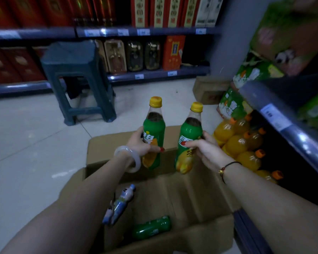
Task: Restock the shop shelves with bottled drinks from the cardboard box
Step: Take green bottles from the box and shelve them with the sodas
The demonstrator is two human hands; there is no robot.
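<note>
My left hand (139, 144) grips a green-labelled bottle with a yellow cap (154, 125), held upright above the open cardboard box (200, 233). My right hand (204, 148) grips a second bottle of the same kind (188, 136), slightly tilted, just to the right of the first. Inside the box lie a pale blue-and-white bottle (118, 206) at the left wall and a green bottle (151, 227) on its side on the bottom.
Orange drink bottles (237, 142) fill the low shelf at the right, under a grey shelf edge (283, 121). A blue plastic stool (77, 79) stands on the tiled floor ahead. Boxed goods and jars line the far shelves (134, 55). Another carton (207, 88) sits on the floor.
</note>
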